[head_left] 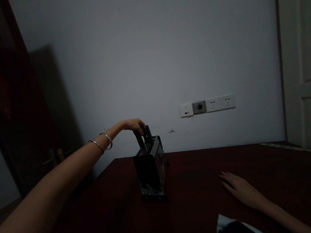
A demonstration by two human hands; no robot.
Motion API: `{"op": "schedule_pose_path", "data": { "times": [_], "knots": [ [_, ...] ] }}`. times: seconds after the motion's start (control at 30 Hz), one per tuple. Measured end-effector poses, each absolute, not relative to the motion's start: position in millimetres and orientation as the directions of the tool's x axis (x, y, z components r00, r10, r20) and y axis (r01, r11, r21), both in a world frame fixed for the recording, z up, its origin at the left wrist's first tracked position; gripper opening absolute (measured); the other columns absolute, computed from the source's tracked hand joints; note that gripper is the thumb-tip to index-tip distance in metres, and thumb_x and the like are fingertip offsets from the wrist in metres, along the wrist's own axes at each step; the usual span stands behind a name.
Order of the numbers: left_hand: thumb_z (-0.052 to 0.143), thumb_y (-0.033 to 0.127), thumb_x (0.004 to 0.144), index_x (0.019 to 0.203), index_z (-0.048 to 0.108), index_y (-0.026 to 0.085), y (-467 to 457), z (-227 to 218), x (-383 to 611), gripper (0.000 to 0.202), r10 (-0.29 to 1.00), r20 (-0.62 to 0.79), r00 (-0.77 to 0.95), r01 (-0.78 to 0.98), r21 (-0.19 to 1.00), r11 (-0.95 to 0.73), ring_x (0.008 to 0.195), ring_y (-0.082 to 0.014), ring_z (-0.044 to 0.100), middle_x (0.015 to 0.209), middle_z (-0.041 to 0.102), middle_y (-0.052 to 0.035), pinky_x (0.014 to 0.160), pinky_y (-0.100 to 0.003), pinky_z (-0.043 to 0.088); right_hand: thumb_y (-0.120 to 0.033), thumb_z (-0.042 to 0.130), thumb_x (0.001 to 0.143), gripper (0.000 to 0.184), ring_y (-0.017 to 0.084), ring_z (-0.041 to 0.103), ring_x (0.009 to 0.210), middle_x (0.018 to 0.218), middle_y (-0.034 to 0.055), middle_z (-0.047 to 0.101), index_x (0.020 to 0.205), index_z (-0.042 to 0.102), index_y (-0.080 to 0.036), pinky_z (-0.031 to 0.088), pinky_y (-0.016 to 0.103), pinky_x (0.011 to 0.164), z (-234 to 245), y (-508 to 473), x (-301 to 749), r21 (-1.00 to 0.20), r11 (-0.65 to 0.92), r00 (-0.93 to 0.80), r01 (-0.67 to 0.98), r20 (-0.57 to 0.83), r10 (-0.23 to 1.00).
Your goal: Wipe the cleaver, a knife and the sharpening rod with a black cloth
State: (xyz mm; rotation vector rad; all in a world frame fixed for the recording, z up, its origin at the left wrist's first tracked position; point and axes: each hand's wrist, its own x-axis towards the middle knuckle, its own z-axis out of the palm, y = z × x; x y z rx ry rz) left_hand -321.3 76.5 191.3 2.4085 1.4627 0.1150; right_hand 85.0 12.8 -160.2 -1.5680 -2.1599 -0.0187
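Observation:
A narrow dark boxy case [150, 167] stands upright on the dark red table, with upright black handle parts on its top. My left hand [135, 124] reaches across from the left, its fingers wrapped round the top of the handle. Two silver bangles [106, 140] circle the left wrist. Dim light hides the exact kind of case and the detail of its near end. My right hand [241, 189] lies flat on the tabletop, fingers stretched out and apart from the case, holding nothing.
The dark red table [199, 172] reaches back to a pale wall [149, 55]. Wall sockets [213, 104] sit above its far edge. A black and white item [237, 231] lies at the near edge. A dark door [29, 92] stands left, a pale door [308, 62] right.

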Motion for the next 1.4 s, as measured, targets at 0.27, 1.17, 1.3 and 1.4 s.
{"op": "schedule_pose_path", "data": {
  "times": [0.27, 1.17, 1.3, 1.4],
  "knots": [
    [0.068, 0.025, 0.055, 0.079, 0.066, 0.011, 80.0, 188.0, -322.8, 0.028, 0.868, -0.093, 0.488, 0.841, 0.318, -0.438, 0.064, -0.0145, 0.053, 0.068, 0.064, -0.0029, 0.065, -0.029, 0.041, -0.044, 0.031, 0.086, 0.055, 0.027, 0.043, 0.124, 0.13, 0.0145, 0.051, 0.119, 0.057, -0.009, 0.03, 0.042, 0.105, -158.5, 12.0, 85.1, -0.247, 0.365, -0.257, 0.898, 0.378, 0.889],
    [0.067, 0.022, 0.055, 0.087, 0.067, 0.014, 94.7, 217.8, -319.1, 0.033, 0.858, -0.135, 0.495, 0.85, 0.279, -0.446, 0.073, -0.0175, 0.059, 0.078, 0.068, -0.0036, 0.065, -0.026, 0.045, -0.04, 0.032, 0.087, 0.053, 0.027, 0.043, 0.123, 0.131, 0.0153, 0.05, 0.122, 0.055, -0.007, 0.031, 0.043, 0.105, -151.0, 5.7, 83.0, -0.229, 0.341, -0.244, 0.912, 0.365, 0.899],
    [0.068, 0.025, 0.056, 0.089, 0.067, 0.016, 97.2, 227.6, -320.9, 0.034, 0.856, -0.149, 0.496, 0.847, 0.298, -0.439, 0.075, -0.0174, 0.06, 0.08, 0.068, -0.0036, 0.068, -0.027, 0.046, -0.04, 0.032, 0.087, 0.053, 0.027, 0.043, 0.124, 0.131, 0.0142, 0.05, 0.121, 0.056, -0.009, 0.032, 0.043, 0.104, -150.8, 6.0, 82.7, -0.234, 0.331, -0.233, 0.914, 0.366, 0.901],
    [0.069, 0.025, 0.056, 0.09, 0.066, 0.016, 94.4, 235.0, -319.9, 0.035, 0.851, -0.159, 0.5, 0.843, 0.314, -0.437, 0.076, -0.0172, 0.061, 0.082, 0.069, -0.004, 0.069, -0.028, 0.047, -0.039, 0.033, 0.086, 0.052, 0.027, 0.042, 0.124, 0.131, 0.0145, 0.05, 0.122, 0.055, -0.008, 0.031, 0.043, 0.104, -152.3, 6.7, 82.9, -0.235, 0.328, -0.229, 0.915, 0.367, 0.902]
  ]
}}
